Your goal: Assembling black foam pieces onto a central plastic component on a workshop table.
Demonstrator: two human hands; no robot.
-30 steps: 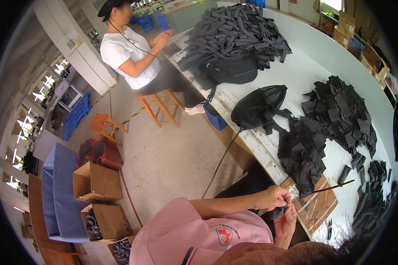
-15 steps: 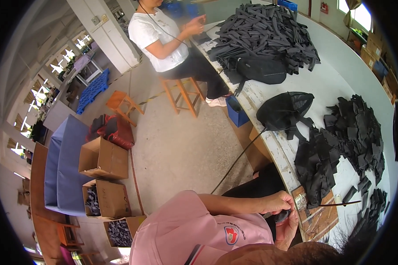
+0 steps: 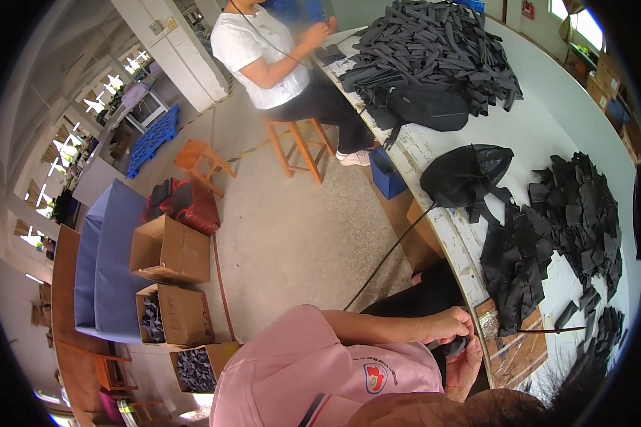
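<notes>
Close to the table's edge, my left hand [image 3: 447, 324] is closed, thumb and fingers pinched together at a small dark grey cloth piece [image 3: 454, 346]. Below it, my right hand [image 3: 464, 370] curls round the same piece from the other side. Both hands meet just off the edge of the table, and part of the cloth is hidden by the fingers. Nearest to them lies a worn brown board [image 3: 509, 356] on the tabletop. A loose pile of black fabric pieces [image 3: 513, 274] reaches onto that board, with a thin dark rod [image 3: 552, 330] beside it.
A black mesh-sided bag [image 3: 463, 174] and a large heap of dark strips [image 3: 434, 53] occupy the white table [image 3: 541, 128]. Across from me a person in white [image 3: 274, 64] sits on a wooden stool [image 3: 299, 149]. Cardboard boxes [image 3: 185, 249] and a blue bin [image 3: 387, 174] stand on the floor.
The whole view has shifted slightly, with the table sitting a little further right. My hands keep the cloth piece in nearly the same place. The seated person's hands have moved a little.
</notes>
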